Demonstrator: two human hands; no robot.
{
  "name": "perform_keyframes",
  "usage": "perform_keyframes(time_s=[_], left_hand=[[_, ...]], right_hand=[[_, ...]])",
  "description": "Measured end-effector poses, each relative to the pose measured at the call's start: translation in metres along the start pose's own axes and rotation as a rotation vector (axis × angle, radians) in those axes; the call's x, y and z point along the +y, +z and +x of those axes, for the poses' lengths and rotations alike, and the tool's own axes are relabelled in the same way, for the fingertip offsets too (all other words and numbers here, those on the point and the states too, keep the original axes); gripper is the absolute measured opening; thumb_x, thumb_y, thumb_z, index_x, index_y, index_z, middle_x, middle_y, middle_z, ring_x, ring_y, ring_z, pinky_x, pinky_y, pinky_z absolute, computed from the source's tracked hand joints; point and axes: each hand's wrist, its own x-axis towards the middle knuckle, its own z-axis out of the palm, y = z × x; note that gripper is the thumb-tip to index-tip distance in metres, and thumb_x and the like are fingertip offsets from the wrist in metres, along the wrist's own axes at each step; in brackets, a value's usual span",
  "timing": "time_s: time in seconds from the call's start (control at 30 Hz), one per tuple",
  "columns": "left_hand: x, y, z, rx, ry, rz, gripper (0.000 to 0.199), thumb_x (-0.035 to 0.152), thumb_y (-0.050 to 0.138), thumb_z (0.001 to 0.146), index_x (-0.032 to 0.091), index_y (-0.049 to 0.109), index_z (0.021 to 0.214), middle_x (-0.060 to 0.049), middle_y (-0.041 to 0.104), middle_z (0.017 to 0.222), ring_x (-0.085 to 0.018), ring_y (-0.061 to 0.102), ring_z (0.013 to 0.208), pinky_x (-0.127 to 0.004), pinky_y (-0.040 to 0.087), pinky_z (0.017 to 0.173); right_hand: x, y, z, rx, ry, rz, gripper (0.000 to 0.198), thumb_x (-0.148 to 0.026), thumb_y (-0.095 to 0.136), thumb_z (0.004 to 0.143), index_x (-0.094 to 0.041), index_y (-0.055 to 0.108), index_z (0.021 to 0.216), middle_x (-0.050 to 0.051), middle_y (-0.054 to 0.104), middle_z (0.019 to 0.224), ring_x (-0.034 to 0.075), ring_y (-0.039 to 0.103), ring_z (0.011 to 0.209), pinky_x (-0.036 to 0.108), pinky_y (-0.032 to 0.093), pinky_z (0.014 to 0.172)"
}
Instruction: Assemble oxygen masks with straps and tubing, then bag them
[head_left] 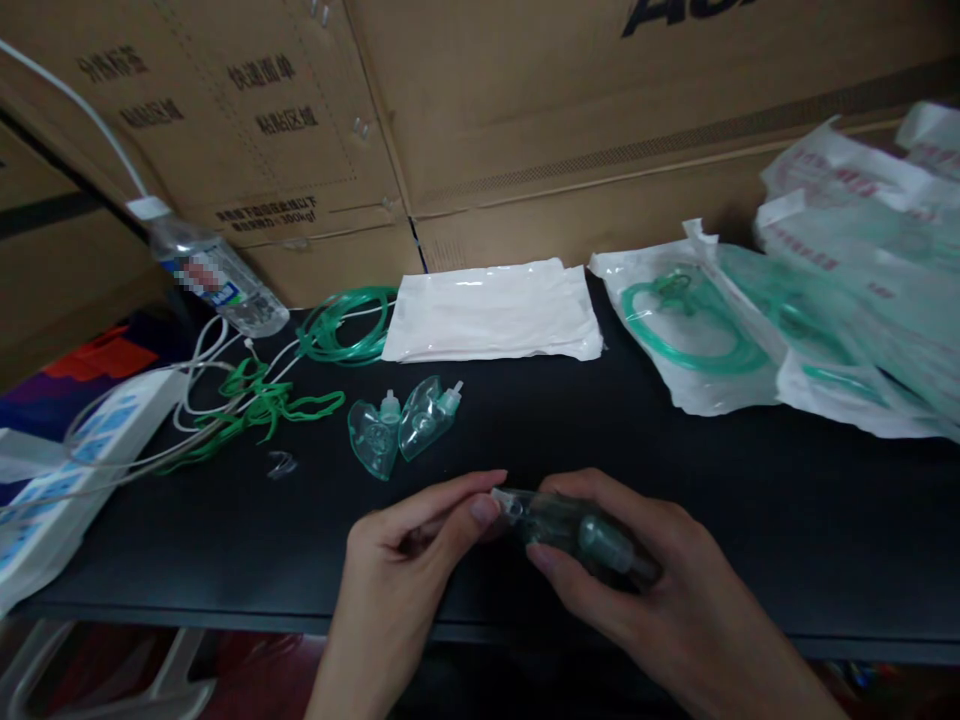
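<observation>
Just above the table's front edge, my right hand [645, 560] is wrapped round a clear green oxygen mask [559, 520], its connector pointing right. My left hand [427, 540] is closed, thumb and forefinger pinching the narrow left tip of the same mask. A small pale piece, perhaps the nose clip, shows at that tip; its detail is blurred. Beyond my left hand lie two more oxygen masks [401, 425] side by side on the black table [750, 490]. Green elastic straps [266, 400] lie in a heap farther left, and a small clear plastic piece [282, 463] is near them.
Coiled green tubing [349, 325] lies beside a stack of white pouches [491, 312]. Packaged masks with tubing [690, 320] fill the right side. A power strip [90, 470], white cables and a tilted plastic bottle [217, 270] occupy the left. Cardboard [525, 120] stands behind.
</observation>
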Motion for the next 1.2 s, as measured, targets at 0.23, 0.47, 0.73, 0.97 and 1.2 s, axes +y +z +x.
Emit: perform_keyframes(time_s=[0.23, 0.47, 0.73, 0.97, 1.2], left_hand=[[0.005, 0.004, 0.003, -0.003, 0.029, -0.152, 0.015, 0.017, 0.083, 0.081, 0.030, 0.086, 0.089, 0.002, 0.085, 0.089, -0.015, 0.082, 0.086, -0.011, 0.061, 0.077], [0.003, 0.001, -0.002, -0.023, 0.078, -0.109, 0.029, 0.010, 0.083, 0.080, 0.035, 0.085, 0.095, 0.006, 0.085, 0.096, -0.013, 0.081, 0.089, -0.009, 0.060, 0.079], [0.004, 0.004, -0.003, 0.020, 0.114, -0.060, 0.031, 0.007, 0.081, 0.079, 0.035, 0.086, 0.090, 0.006, 0.085, 0.091, -0.014, 0.082, 0.083, -0.010, 0.062, 0.075], [0.005, 0.007, -0.004, 0.033, 0.119, -0.053, 0.033, 0.004, 0.083, 0.075, 0.033, 0.086, 0.090, 0.006, 0.085, 0.086, -0.015, 0.082, 0.079, -0.010, 0.062, 0.073], [0.004, 0.013, -0.006, 0.144, 0.147, -0.025, 0.029, 0.009, 0.086, 0.072, 0.028, 0.083, 0.094, 0.004, 0.085, 0.086, -0.019, 0.083, 0.078, -0.015, 0.065, 0.071]], right_hand=[[0.000, 0.003, -0.005, 0.092, -0.083, -0.083, 0.012, -0.018, 0.068, 0.086, -0.029, 0.068, 0.093, -0.011, 0.070, 0.075, 0.007, 0.065, 0.061, 0.011, 0.049, 0.057], [0.009, 0.004, -0.011, 0.244, -0.232, -0.186, 0.028, -0.016, 0.072, 0.085, -0.033, 0.064, 0.105, -0.013, 0.075, 0.086, 0.005, 0.069, 0.065, 0.008, 0.053, 0.062], [0.010, 0.007, -0.010, 0.249, -0.304, -0.215, 0.028, -0.013, 0.070, 0.087, -0.031, 0.062, 0.107, -0.010, 0.075, 0.093, 0.006, 0.072, 0.076, 0.012, 0.054, 0.073], [0.009, 0.005, -0.011, 0.187, -0.303, -0.176, 0.030, -0.013, 0.073, 0.087, -0.031, 0.063, 0.110, -0.009, 0.076, 0.096, 0.007, 0.074, 0.081, 0.011, 0.056, 0.076], [0.012, 0.010, -0.011, 0.240, -0.363, -0.171, 0.033, -0.016, 0.076, 0.088, -0.031, 0.063, 0.115, -0.006, 0.077, 0.105, 0.010, 0.075, 0.088, 0.013, 0.057, 0.083]])
